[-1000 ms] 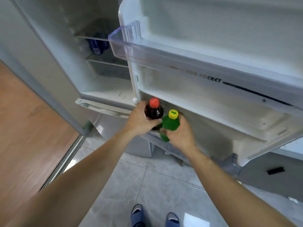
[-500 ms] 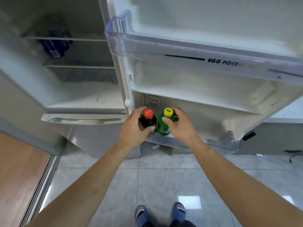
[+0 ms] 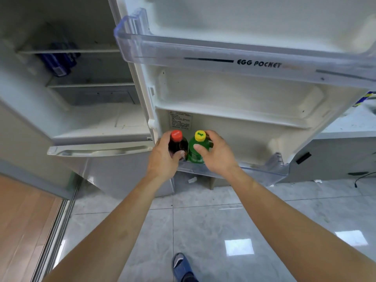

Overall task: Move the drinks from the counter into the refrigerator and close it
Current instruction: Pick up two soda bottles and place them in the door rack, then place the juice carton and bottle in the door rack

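Observation:
The refrigerator stands open, its door (image 3: 244,92) swung out toward me. Two bottles stand upright side by side in the door's bottom clear bin (image 3: 262,168). My left hand (image 3: 162,157) grips the dark cola bottle with a red cap (image 3: 176,143). My right hand (image 3: 216,152) grips the green bottle with a yellow cap (image 3: 197,150), thumb across its shoulder. Both bottle bases are hidden behind my hands and the bin's front wall. Blue cans (image 3: 59,61) sit on an inner shelf at the upper left.
A clear door bin marked EGG POCKET (image 3: 240,60) juts out above my hands. The lower freezer door handle (image 3: 97,150) sits left of my left hand. A white counter (image 3: 350,125) stands to the right, behind the door. Grey floor tiles and my blue slipper (image 3: 183,267) lie below.
The view has shifted so the door faces me more squarely. Both hands have held their bottles throughout and lowered them a little deeper into the bottom door bin.

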A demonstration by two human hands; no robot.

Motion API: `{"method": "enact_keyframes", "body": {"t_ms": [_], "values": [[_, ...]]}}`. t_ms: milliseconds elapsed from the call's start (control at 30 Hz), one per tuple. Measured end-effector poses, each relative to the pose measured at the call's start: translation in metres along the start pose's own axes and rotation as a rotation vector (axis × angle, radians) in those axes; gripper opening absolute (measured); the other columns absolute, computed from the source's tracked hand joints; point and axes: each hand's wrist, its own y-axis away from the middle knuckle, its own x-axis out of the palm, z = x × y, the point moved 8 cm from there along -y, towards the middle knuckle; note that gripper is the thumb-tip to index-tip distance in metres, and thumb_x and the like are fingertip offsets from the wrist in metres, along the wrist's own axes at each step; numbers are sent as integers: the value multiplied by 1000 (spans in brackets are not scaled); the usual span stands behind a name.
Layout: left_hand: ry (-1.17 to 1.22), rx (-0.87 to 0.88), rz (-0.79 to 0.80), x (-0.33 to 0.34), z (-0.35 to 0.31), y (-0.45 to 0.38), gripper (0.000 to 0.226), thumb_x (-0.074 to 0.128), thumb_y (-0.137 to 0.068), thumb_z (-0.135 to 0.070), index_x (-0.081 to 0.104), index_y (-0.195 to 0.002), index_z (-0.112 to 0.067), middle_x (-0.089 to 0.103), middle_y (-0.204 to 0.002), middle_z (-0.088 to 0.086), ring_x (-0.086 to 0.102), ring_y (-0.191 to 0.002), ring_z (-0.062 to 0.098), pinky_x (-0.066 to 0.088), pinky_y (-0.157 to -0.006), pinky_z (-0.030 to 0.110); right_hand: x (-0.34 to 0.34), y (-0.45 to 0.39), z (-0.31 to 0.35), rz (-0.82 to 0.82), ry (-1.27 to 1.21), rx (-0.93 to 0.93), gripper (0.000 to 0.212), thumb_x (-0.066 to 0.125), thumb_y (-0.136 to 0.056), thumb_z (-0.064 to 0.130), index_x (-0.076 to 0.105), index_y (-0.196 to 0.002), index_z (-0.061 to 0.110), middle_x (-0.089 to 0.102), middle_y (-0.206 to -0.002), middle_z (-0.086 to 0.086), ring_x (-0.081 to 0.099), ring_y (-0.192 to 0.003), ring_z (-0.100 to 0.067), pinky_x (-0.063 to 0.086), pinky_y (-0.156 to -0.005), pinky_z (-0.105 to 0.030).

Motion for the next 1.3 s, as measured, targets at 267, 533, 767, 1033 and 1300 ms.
{"method": "enact_keyframes", "body": {"t_ms": [267,533,767,1033,1300], "values": [[111,-82,-317,1,-15,46,75,74,-85,-18,34,-148,-15,40,-141,6,40,-130,17,29,-104,22,-50,65,-16,-197,-128,-104,40,68,-92,29,60,-129,17,63,-127,3,59,-115,-14,48,-100,-30],[370,-66,-223,85,-68,120,52,66,-91,-12,43,-138,-17,54,-124,1,59,-101,12,50,-85,26,-148,167,-101,-513,-285,39,18,66,-93,20,68,-111,18,69,-103,8,64,-91,-4,53,-82,-21],[396,-266,213,200,-83,174,27,63,-93,-21,55,-117,-32,67,-101,-1,66,-94,18,56,-85,40,-229,276,-211,-770,-405,316,17,66,-92,19,66,-98,35,68,-90,15,63,-79,5,47,-69,-7],[172,-425,490,288,-50,201,12,63,-93,-17,61,-104,-23,69,-97,5,66,-85,16,55,-71,31,-247,381,-342,-871,-531,750,12,67,-93,22,68,-105,23,70,-101,4,66,-96,-13,56,-90,-41],[14,-495,675,368,-34,172,19,66,-89,-10,63,-106,-18,70,-94,15,63,-77,26,49,-75,38,-249,419,-425,-902,-538,1068,15,70,-90,24,69,-103,18,71,-97,-5,66,-90,-21,55,-91,-51]]}}
